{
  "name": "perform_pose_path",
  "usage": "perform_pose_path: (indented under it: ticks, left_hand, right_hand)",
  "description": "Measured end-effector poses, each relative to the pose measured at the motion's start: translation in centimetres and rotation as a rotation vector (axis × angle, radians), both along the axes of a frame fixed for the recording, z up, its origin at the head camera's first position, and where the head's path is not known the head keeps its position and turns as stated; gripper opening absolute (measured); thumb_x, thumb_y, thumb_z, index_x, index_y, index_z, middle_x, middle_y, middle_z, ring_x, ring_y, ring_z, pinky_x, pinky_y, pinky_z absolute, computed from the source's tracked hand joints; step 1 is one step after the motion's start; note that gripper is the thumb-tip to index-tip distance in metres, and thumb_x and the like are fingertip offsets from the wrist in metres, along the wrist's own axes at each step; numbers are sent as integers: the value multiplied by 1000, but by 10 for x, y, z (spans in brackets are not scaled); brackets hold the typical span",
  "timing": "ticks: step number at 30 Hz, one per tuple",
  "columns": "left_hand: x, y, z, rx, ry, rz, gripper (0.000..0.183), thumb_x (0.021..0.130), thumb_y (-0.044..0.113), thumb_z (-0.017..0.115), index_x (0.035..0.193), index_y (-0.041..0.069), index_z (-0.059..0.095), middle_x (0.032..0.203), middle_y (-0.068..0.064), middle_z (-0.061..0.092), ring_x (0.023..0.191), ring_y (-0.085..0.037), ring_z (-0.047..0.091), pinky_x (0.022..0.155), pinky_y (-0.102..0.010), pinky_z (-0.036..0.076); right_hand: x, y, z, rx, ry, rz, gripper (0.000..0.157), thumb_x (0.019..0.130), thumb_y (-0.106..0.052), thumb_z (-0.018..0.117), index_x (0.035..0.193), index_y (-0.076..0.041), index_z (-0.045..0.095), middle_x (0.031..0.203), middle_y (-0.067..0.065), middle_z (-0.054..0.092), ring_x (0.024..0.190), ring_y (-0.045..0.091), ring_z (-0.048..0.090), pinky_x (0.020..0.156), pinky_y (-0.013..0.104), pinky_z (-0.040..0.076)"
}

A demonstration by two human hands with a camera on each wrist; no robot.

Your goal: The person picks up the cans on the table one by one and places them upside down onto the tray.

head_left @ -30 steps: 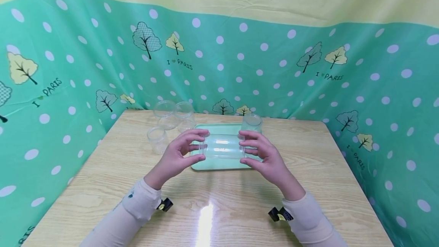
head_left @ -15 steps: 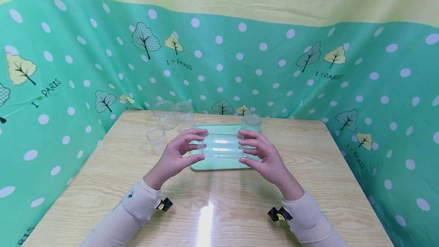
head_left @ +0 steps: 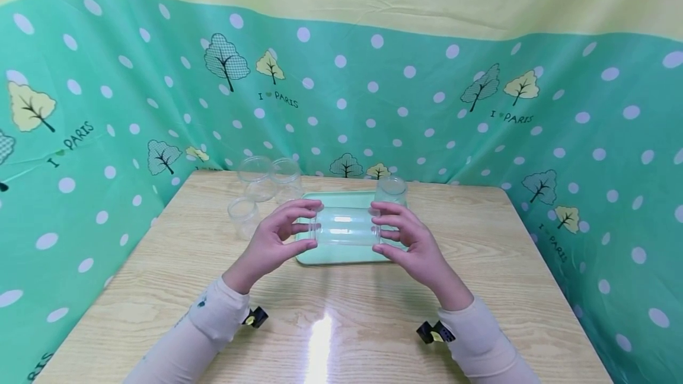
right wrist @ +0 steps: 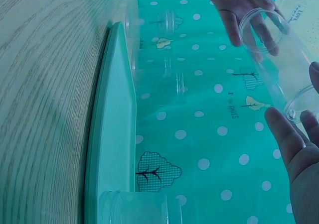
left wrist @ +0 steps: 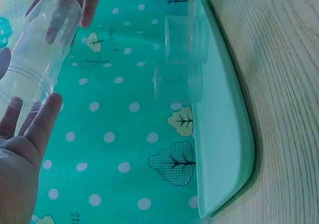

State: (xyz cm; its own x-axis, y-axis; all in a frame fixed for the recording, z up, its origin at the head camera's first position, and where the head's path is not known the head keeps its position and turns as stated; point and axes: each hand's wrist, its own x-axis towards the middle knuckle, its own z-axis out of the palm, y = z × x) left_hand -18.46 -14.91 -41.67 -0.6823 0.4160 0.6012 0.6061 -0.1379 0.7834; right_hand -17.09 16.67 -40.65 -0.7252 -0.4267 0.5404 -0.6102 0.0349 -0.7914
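A clear, empty plastic jar (head_left: 344, 227) lies sideways in the air above the pale green tray (head_left: 341, 255). My left hand (head_left: 274, 242) grips its threaded, uncovered mouth end, thumb below and fingers above. At the other end, my right hand (head_left: 408, 242) holds the rounded base the same way. The left wrist view shows the jar (left wrist: 42, 40) tilted, with the right hand (left wrist: 75, 0) beyond it. In the right wrist view, the left hand (right wrist: 239, 7) is at the jar's far rim.
A clear jar (head_left: 391, 189) stands on the tray's right part; another jar (left wrist: 177, 82) beside it shows in the left wrist view. Several clear jars (head_left: 245, 218) stand on the wooden table (head_left: 368, 325) left of the tray. A polka-dot curtain (head_left: 341, 93) hangs behind.
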Motion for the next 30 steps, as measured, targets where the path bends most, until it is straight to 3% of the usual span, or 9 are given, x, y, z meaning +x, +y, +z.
perform_pose_path:
  ticks: [3,8,12,17,25,30]
  left_hand:
    - [0,-1,-1,0,-3,-1,54,81,-18,76,129,2,62,146,-24,50,134,-33,55,97,-50,56]
    - [-1,-1,0,-1,4,-1,54,81,-18,76,129,2,62,146,-24,50,134,-33,55,96,-55,55]
    - [-2,-1,0,-6,4,1,54,81,-18,75,129,2,62,147,-24,50,134,-32,55,96,-56,55]
    - [-2,-1,0,-3,1,-8,53,81,-18,75,129,2,62,147,-24,50,134,-32,56,96,-56,54]
    - [-2,-2,-1,-5,10,-7,50,80,-20,74,127,-11,57,146,-26,50,133,-31,56,97,-54,55]
    - [-2,-3,0,-9,16,7,48,81,-20,75,125,-8,59,145,-26,51,133,-33,56,97,-52,56]
  right_hand:
    - [0,0,0,1,0,1,50,85,9,77,130,-9,65,151,11,49,132,42,53,99,39,57]
    - [0,0,1,6,-5,-1,50,85,8,77,130,-10,65,152,10,49,134,28,55,100,39,56]
    - [-1,0,1,4,0,2,50,85,9,77,130,-9,65,152,11,48,134,25,55,100,39,56]
    - [-2,1,0,-3,7,9,51,85,11,77,130,-8,64,152,13,48,134,26,55,99,40,57]
    - [-2,2,-1,2,0,6,51,86,9,76,131,-9,64,152,12,48,135,27,54,99,39,57]
    - [-3,3,-3,5,3,8,51,87,10,75,133,-9,62,152,14,47,134,36,53,99,39,57]
